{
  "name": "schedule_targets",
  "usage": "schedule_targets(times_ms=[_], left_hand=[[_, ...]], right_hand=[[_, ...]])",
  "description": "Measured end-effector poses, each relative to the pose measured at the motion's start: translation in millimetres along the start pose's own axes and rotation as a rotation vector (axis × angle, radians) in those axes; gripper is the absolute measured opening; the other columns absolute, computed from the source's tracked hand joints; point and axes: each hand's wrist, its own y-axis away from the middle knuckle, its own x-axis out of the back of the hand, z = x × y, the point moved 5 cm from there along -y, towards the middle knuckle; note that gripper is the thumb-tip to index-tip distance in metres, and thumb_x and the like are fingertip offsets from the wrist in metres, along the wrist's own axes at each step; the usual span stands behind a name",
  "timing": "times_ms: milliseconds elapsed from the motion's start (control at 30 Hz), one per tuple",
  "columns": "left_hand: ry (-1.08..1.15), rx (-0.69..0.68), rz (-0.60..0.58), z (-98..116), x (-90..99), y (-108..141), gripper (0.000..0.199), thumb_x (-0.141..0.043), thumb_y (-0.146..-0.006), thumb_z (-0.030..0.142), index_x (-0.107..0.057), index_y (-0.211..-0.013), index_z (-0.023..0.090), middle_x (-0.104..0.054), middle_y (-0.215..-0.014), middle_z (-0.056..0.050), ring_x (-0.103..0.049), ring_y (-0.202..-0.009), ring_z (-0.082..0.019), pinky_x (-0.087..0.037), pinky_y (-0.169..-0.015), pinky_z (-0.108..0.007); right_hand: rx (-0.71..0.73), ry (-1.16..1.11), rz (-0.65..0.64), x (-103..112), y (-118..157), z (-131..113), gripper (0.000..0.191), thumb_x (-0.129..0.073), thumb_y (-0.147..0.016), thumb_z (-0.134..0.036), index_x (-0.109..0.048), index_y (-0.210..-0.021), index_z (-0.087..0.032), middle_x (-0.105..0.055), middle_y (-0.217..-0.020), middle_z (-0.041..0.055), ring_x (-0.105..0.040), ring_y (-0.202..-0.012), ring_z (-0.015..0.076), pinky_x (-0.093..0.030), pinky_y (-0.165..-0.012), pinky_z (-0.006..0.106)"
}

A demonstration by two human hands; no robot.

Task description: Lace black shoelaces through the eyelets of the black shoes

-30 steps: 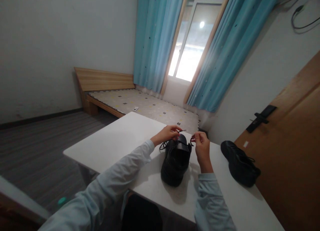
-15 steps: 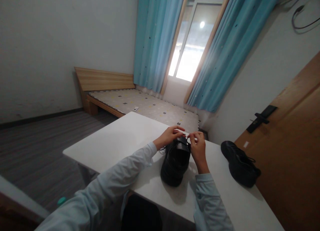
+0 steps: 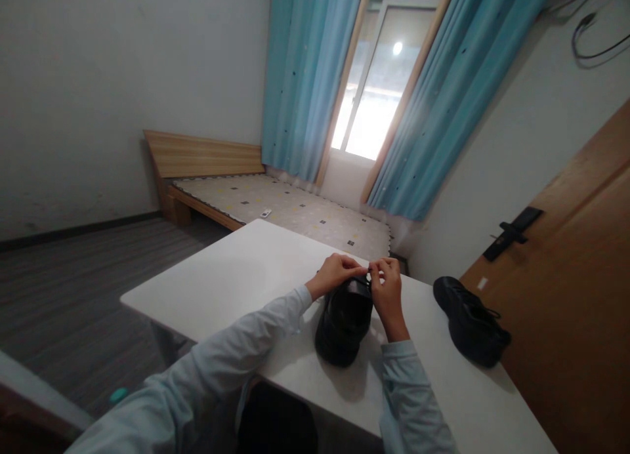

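Your right hand (image 3: 387, 290) pinches a dark lace (image 3: 369, 282); whether your left hand (image 3: 337, 273) grips it too, I cannot tell. Beneath them, the black shoe (image 3: 343, 329) stands heel-near on the white table (image 3: 221, 277), left of a second shoe (image 3: 470, 323).

Looks like black leather, or an imitation, on the shoe (image 3: 340, 336) just below the left hand (image 3: 337, 271), dull at the heel and glossier on the tongue (image 3: 356, 287), and similarly dark and mostly matt on the second shoe (image 3: 473, 324) right of the right hand (image 3: 386, 283). Seems smooth and faintly satin on the white worktop (image 3: 216, 280) beneath both hands, soft, creased cloth on the sleeves (image 3: 231, 342) behind them. Reads beyond them as grained wood on the headboard (image 3: 207, 155), draped cloth on the curtains (image 3: 308, 80) and glass in the window (image 3: 373, 123).
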Motion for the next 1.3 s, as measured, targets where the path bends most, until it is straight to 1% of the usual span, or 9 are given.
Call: schedule_targets(times_ms=[100,200,367,500,700,800,933,1067,1300], left_hand=[[-0.015,-0.041,-0.07,5.8,-2.5,0.5,0.037,-0.061,-0.072,0.046,-0.073,-0.077,0.011,-0.071,-0.075,-0.005,-0.062,-0.075,-0.017,-0.045,-0.07,-0.024],[-0.013,-0.093,-0.107,11.6,-2.8,0.7,0.033,-0.059,-0.075,0.042,-0.073,-0.077,0.012,-0.071,-0.077,-0.005,-0.061,-0.076,-0.017,-0.045,-0.072,-0.024],[0.002,-0.148,-0.135,11.3,-4.1,-0.1,0.027,-0.06,-0.076,0.036,-0.073,-0.077,0.012,-0.07,-0.079,-0.006,-0.06,-0.08,-0.017,-0.045,-0.078,-0.025],[0.028,-0.183,-0.128,8.6,-6.7,-1.2,0.025,-0.061,-0.077,0.036,-0.073,-0.077,0.014,-0.07,-0.082,-0.006,-0.061,-0.085,-0.017,-0.045,-0.082,-0.025],[0.113,-0.156,-0.086,8.1,-9.2,0.8,0.029,-0.06,-0.077,0.041,-0.072,-0.076,0.014,-0.07,-0.084,-0.006,-0.061,-0.086,-0.017,-0.044,-0.085,-0.027],[0.152,-0.139,-0.076,9.3,-9.2,2.9,0.031,-0.06,-0.077,0.041,-0.072,-0.075,0.013,-0.069,-0.085,-0.006,-0.061,-0.086,-0.018,-0.044,-0.085,-0.027],[0.197,-0.11,-0.091,8.9,-10.6,4.2,0.034,-0.06,-0.075,0.044,-0.072,-0.074,0.013,-0.069,-0.084,-0.006,-0.061,-0.084,-0.018,-0.045,-0.084,-0.028],[0.225,-0.073,-0.082,6.4,-10.6,4.5,0.035,-0.062,-0.073,0.046,-0.071,-0.073,0.012,-0.069,-0.087,-0.007,-0.061,-0.085,-0.018,-0.045,-0.083,-0.027],[0.245,-0.072,-0.126,1.7,-11.3,1.5,0.036,-0.067,-0.068,0.048,-0.072,-0.071,0.013,-0.068,-0.089,-0.007,-0.06,-0.086,-0.018,-0.044,-0.084,-0.028]], right_hand=[[0.016,0.016,-0.003,-0.4,0.3,0.4,0.022,-0.047,-0.085,-0.029,-0.054,-0.068,-0.019,-0.044,-0.086,0.0047,-0.049,-0.079,0.0174,-0.05,-0.062,0.03],[0.018,0.01,0.001,-0.8,0.9,1.0,0.02,-0.047,-0.085,-0.028,-0.055,-0.069,-0.019,-0.044,-0.086,0.0045,-0.049,-0.079,0.0176,-0.05,-0.062,0.03],[0.016,0.015,0.016,-0.6,1.8,1.2,0.019,-0.047,-0.085,-0.027,-0.055,-0.069,-0.019,-0.044,-0.086,0.0046,-0.049,-0.081,0.0182,-0.049,-0.064,0.031],[0.02,0.016,0.028,-0.1,1.9,1.6,0.019,-0.045,-0.086,-0.028,-0.053,-0.07,-0.02,-0.044,-0.087,0.0047,-0.048,-0.082,0.0186,-0.048,-0.065,0.031],[0.058,0.067,0.063,0.0,2.7,-3.1,0.021,-0.039,-0.088,-0.026,-0.048,-0.07,-0.021,-0.044,-0.083,0.0033,-0.047,-0.08,0.0192,-0.042,-0.075,0.035],[0.064,0.079,0.075,0.0,3.1,-6.0,0.021,-0.037,-0.09,-0.026,-0.046,-0.071,-0.022,-0.043,-0.082,0.0031,-0.047,-0.08,0.0193,-0.04,-0.075,0.035],[0.082,0.088,0.095,1.0,3.8,-9.5,0.022,-0.036,-0.09,-0.026,-0.044,-0.07,-0.022,-0.042,-0.082,0.0026,-0.045,-0.08,0.0191,-0.04,-0.075,0.035],[0.104,0.104,0.101,1.5,4.3,-12.4,0.022,-0.036,-0.091,-0.026,-0.044,-0.071,-0.022,-0.042,-0.083,0.0028,-0.045,-0.08,0.0192,-0.04,-0.076,0.035],[0.108,0.097,0.08,-1.5,4.4,-11.0,0.019,-0.041,-0.089,-0.027,-0.046,-0.072,-0.022,-0.042,-0.085,0.0039,-0.047,-0.082,0.0198,-0.042,-0.076,0.036]])
